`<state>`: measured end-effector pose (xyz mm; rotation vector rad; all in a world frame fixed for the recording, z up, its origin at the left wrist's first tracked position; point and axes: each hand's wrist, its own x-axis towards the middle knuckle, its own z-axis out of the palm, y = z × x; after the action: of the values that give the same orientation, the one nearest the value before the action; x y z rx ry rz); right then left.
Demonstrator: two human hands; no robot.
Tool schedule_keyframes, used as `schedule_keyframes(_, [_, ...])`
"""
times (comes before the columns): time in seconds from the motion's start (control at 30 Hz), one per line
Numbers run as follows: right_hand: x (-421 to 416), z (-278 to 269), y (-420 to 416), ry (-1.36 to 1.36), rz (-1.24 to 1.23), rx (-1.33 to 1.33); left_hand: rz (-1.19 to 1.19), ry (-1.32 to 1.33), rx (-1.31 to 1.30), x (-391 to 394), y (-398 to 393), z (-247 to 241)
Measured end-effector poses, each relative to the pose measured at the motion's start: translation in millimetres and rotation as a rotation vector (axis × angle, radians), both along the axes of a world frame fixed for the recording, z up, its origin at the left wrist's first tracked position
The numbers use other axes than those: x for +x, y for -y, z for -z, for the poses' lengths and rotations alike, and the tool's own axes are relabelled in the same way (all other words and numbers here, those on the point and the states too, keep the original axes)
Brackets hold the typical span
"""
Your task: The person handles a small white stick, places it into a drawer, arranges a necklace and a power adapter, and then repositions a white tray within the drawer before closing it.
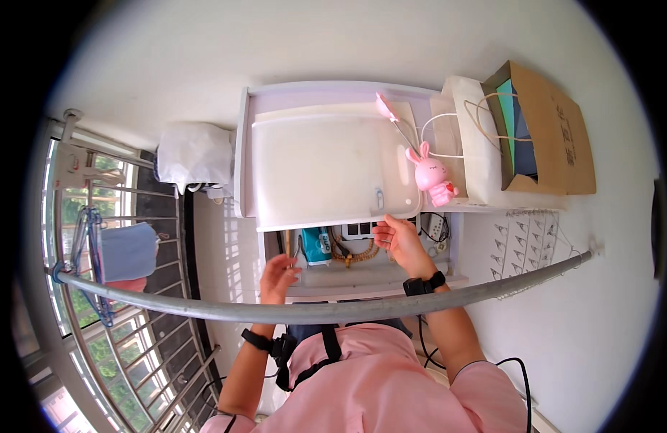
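Below the white desk top, a drawer (366,279) is pulled out. In it lie a teal packet (316,246), a string of wooden beads (360,256), a white power strip (436,226) and a thin brown stick (288,243). My left hand (278,275) is over the drawer's left part, fingers apart, near the stick's lower end; it seems to hold nothing. My right hand (396,238) is at the front edge of a translucent white plastic sheet (333,173) on the desk, its fingertips close to that edge; whether they pinch it is unclear. A pink rabbit lamp (433,178) stands at the desk's right.
A grey metal rail (333,313) crosses between the camera and my forearms. Right of the desk top stand a white paper bag (477,162) and a brown paper bag (555,135). A plastic-covered item (195,154) is at the left, near window bars with a hanging blue cloth (129,253).
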<state>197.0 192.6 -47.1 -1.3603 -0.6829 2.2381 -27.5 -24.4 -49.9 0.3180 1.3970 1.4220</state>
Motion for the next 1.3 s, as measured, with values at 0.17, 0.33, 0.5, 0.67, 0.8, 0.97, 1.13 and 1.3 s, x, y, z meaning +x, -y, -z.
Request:
schedule_keyframes(0.17, [11,-5,10,0.064,-0.066,-0.016,-0.261,0.293,-0.006,-13,-23,-21])
schedule_keyframes(0.33, [15,-15,0,0.310,-0.109,0.145,-0.127,0.310,0.063,-23,-48,-22])
schedule_keyframes(0.5, [15,-14,-10,0.306,0.028,0.266,-0.134,0.184,0.042,-24,-71,-22])
schedule_keyframes(0.67, [11,-18,-13,0.323,0.098,0.299,-0.254,0.203,0.042,-23,-73,-24])
schedule_keyframes(0.8, [13,-17,-17,0.313,0.136,0.320,-0.344,0.367,0.226,-23,-79,-17])
schedule_keyframes(0.97, [25,-21,-33,0.499,-0.040,0.277,-0.395,0.410,0.169,-27,-94,-17])
schedule_keyframes(1.13, [38,-12,-37,1.001,-0.052,1.085,-0.507,0.210,0.107,-23,-75,-31])
schedule_keyframes(1.3, [4,-57,-38,1.258,-0.148,1.646,-0.664,0.291,0.146,-30,-44,-36])
